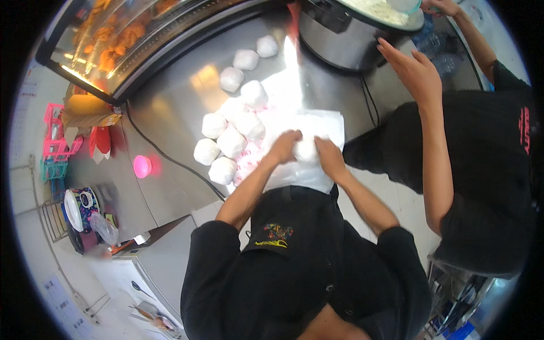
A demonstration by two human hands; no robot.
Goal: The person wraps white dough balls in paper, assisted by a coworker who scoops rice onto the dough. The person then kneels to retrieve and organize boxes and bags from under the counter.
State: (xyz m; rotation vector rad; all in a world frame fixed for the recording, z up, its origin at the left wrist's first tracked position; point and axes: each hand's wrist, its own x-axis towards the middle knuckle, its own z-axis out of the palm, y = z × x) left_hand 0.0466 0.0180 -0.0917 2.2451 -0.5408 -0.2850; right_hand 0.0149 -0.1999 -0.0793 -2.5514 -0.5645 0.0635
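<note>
Between my left hand and my right hand is a white, paper-wrapped round bundle, with fingers of both hands against its sides. It is over a sheet of white wrapping paper at the near edge of the steel counter. Several similar white bundles lie grouped to the left, and a few more run in a line toward the back. Beneath the group, paper with red print shows in part. What the bundles contain is hidden.
A lit glass display case with fried food stands back left. A large steel rice cooker with white rice is at back right, a co-worker's hands beside it. A pink cup and black cable lie left.
</note>
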